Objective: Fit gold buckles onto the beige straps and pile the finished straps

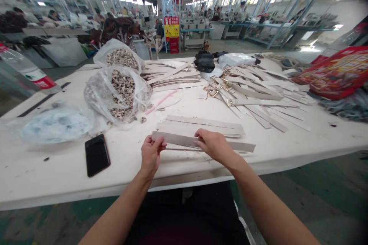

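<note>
A flat grey-beige strap [178, 139] lies across both my hands, its long side running left to right. My left hand [151, 153] pinches its left end, thumb on top. Around the strap's middle, my right hand [212, 143] has its fingers closed on the upper edge. Just beyond, several similar strips [198, 124] lie flat on the white-covered table [126, 176]. Farther right is a heap of straps [255, 92] with gold-coloured buckles [218, 88].
Left stand clear plastic bags [123, 92] of small beige loops. A black phone [97, 155] lies near the front edge, beside a bluish plastic bundle [57, 124]. Plastic bottle [31, 71] at far left; red printed bag [339, 71] at far right. More strips [172, 76] lie behind.
</note>
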Motion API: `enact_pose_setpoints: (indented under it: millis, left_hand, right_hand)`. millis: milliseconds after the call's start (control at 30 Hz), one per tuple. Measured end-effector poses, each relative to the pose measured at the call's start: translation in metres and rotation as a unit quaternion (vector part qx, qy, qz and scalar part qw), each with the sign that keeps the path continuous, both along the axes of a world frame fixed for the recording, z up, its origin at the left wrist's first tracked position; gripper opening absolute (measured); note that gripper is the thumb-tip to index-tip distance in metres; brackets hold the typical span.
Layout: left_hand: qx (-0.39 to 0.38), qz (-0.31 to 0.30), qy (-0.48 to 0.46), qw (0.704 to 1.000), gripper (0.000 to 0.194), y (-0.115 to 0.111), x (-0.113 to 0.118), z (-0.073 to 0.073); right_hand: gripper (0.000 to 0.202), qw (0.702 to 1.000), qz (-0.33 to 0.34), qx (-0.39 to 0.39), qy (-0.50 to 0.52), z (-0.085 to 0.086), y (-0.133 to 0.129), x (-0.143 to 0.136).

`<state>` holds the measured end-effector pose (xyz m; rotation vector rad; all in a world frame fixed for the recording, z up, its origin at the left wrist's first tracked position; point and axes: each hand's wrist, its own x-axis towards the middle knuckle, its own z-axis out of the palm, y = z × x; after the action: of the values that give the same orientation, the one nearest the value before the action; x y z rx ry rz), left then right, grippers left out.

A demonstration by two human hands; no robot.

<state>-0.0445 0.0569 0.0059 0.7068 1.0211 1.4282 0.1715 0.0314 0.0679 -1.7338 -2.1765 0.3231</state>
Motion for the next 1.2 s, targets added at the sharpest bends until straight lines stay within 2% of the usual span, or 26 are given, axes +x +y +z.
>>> enact_pose_setpoints:
  millis: [67,100,133,200,267,300,367,400,467,567,667,700,767,833,900,933,1033,1067,1100,1167,1200]
  left_hand:
    - [0.028,-0.049,0.026,0.998,0.031,-0.022,0.006,0.007]
    - [0.036,-0.08,0.042,0.995,0.028,-0.032,0.008,0.011]
    - [0.037,-0.113,0.054,0.991,0.026,-0.041,0.009,0.014]
    - [0.024,-0.194,0.061,0.979,0.029,-0.055,0.008,0.02]
    - [-0.004,-0.283,0.051,0.958,0.043,-0.064,0.002,0.023]
    - [-0.017,-0.317,0.047,0.947,0.048,-0.067,-0.001,0.023]
    - [-0.037,-0.351,0.048,0.934,0.049,-0.072,-0.006,0.021]
    - [-0.042,-0.349,0.053,0.935,0.045,-0.074,-0.007,0.018]
    - [-0.048,-0.321,0.064,0.944,0.033,-0.077,-0.006,0.008]
    - [-0.062,-0.264,0.07,0.96,0.026,-0.08,0.003,-0.007]
    - [-0.071,-0.213,0.069,0.972,0.024,-0.077,0.011,-0.015]
    - [-0.071,-0.202,0.071,0.974,0.024,-0.074,0.012,-0.016]
    - [-0.071,-0.222,0.081,0.969,0.023,-0.063,0.007,-0.014]
    - [-0.067,-0.292,0.115,0.947,0.027,-0.041,-0.008,-0.009]
    - [-0.043,-0.337,0.191,0.921,0.032,-0.007,-0.034,-0.003]
    - [-0.017,-0.316,0.245,0.916,0.031,0.015,-0.049,0.0]
    - [0.049,-0.177,0.409,0.894,0.026,0.086,-0.085,0.005]
    - [0.072,-0.143,0.459,0.874,0.026,0.109,-0.09,0.006]
    - [0.106,-0.128,0.518,0.839,0.026,0.131,-0.091,0.005]
    - [0.174,-0.134,0.62,0.753,0.024,0.169,-0.082,0.001]
    - [0.196,-0.14,0.649,0.722,0.023,0.184,-0.075,-0.002]
  right_hand:
    - [0.012,0.988,0.059,-0.085,0.115,0.003,-0.009,-0.01]
    - [0.017,0.968,0.087,-0.14,0.192,0.003,-0.014,-0.014]
    - [0.023,0.935,0.107,-0.201,0.273,0.001,-0.018,-0.019]
    - [0.031,0.844,0.126,-0.319,0.413,-0.008,-0.029,-0.024]
    - [0.035,0.759,0.124,-0.408,0.492,-0.022,-0.041,-0.028]
    - [0.037,0.727,0.123,-0.438,0.514,-0.031,-0.047,-0.029]
    - [0.038,0.689,0.113,-0.466,0.544,-0.047,-0.06,-0.033]
    - [0.039,0.686,0.102,-0.465,0.551,-0.054,-0.065,-0.036]
    - [0.041,0.707,0.076,-0.441,0.547,-0.065,-0.074,-0.041]
    - [0.042,0.784,0.054,-0.38,0.488,-0.07,-0.078,-0.048]
    - [0.032,0.892,0.043,-0.24,0.38,-0.069,-0.075,-0.052]
    - [0.029,0.92,0.04,-0.184,0.344,-0.07,-0.072,-0.052]
    - [0.026,0.95,0.041,-0.097,0.295,-0.072,-0.066,-0.052]
    - [0.026,0.959,0.042,-0.052,0.274,-0.077,-0.056,-0.047]
    - [0.026,0.961,0.023,-0.025,0.275,-0.082,-0.044,-0.04]
    - [0.027,0.959,0.004,-0.019,0.282,-0.084,-0.037,-0.035]
    - [0.034,0.949,-0.063,-0.033,0.308,-0.09,-0.021,-0.024]
    - [0.037,0.945,-0.08,-0.046,0.313,-0.091,-0.017,-0.022]
    - [0.038,0.942,-0.093,-0.058,0.317,-0.091,-0.015,-0.021]
    - [0.04,0.938,-0.101,-0.072,0.324,-0.092,-0.012,-0.021]
    - [0.041,0.937,-0.101,-0.075,0.327,-0.092,-0.012,-0.021]
